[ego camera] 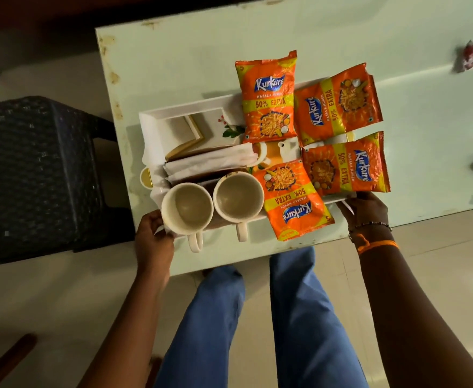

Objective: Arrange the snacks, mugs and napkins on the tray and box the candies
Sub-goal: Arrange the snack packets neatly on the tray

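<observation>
White plastic tray (152,127) sits on the pale green table (201,57), gripped at both near corners. Left hand (152,233) curls around the corner beside the left mug (187,209); right hand (365,208) clamps the rim under a Kurkure packet (344,166). Finger spread beneath the tray cannot be judged. Folded napkins (210,163) lie behind the two mugs; four packets overhang the tray's right edges. Two wrapped candies (468,56) lie loose, well apart, to the right. Open tabletop remains beyond the tray.

Tray (149,127) crowded; table (190,60) beyond it lies open.
</observation>
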Motion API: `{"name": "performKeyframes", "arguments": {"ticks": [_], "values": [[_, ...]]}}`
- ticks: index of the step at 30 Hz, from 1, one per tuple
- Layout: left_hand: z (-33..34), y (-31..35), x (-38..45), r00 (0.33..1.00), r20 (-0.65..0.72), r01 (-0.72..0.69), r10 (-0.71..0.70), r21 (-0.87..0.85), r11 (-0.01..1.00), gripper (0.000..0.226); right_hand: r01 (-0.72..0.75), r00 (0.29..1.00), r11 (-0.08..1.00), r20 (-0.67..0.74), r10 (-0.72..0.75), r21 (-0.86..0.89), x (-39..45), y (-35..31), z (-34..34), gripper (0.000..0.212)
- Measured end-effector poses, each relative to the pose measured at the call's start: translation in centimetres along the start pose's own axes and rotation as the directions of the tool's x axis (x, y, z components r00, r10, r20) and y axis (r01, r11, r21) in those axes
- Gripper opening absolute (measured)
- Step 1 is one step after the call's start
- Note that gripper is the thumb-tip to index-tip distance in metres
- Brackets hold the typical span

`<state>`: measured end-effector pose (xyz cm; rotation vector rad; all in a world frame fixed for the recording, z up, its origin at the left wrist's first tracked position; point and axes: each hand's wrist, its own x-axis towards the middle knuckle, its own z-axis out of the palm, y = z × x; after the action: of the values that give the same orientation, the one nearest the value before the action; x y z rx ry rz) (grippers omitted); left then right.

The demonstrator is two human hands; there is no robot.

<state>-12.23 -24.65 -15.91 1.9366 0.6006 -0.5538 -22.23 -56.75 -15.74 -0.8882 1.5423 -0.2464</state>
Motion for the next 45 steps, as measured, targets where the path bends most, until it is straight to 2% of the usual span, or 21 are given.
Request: {"name": "performKeyframes", "arguments": {"ticks": [4,6,14,20,28,34,36,41,45], "values": [[3.1,2.1,-1.1,1.000,-0.005,-0.014,0.014,-0.016,1.000,0.039,0.054,0.999,0.997,0.007,-0.054,-0.060,1.7,-3.2,-1.5,0.027],[5.2,3.5,-1.4,1.000,-0.008,-0.025,0.025,-0.016,1.000,0.037,0.064,0.998,0.997,0.000,-0.064,-0.038,3.0,-5.3,-2.5,0.033],[16.3,9.0,-1.3,0.999,0.005,-0.041,0.041,-0.001,0.999,0.040,0.117,0.993,0.993,0.008,-0.117,0.018,9.7,-14.2,-5.4,0.030],[21.5,11.3,-0.3,0.998,-0.019,-0.051,0.052,0.035,0.998,0.042,0.089,0.996,0.996,0.029,-0.089,0.008,14.6,-17.9,-5.7,0.036],[24.1,12.2,0.2,0.995,-0.059,-0.070,0.076,0.098,0.993,0.042,0.041,0.997,0.999,0.069,-0.041,0.002,17.6,-18.8,-6.2,0.034],[24.2,11.7,-0.2,0.995,-0.033,-0.086,0.090,0.110,0.990,0.042,0.028,0.997,0.998,0.064,-0.032,0.059,18.0,-18.5,-6.4,0.029],[23.9,11.7,-0.3,0.997,0.004,-0.077,0.077,0.068,0.995,0.045,0.018,0.998,0.997,0.054,-0.022,0.080,17.9,-18.3,-6.4,0.031],[22.6,11.9,-3.5,0.996,0.073,0.059,-0.046,-0.191,0.980,0.042,-0.034,0.997,0.992,0.078,0.024,0.125,16.4,-18.6,-7.4,0.036],[22.4,11.5,-8.8,0.976,0.131,0.197,-0.173,-0.209,0.958,0.039,-0.064,0.993,0.983,0.105,0.047,0.170,14.0,-18.9,-9.9,0.030]]}}
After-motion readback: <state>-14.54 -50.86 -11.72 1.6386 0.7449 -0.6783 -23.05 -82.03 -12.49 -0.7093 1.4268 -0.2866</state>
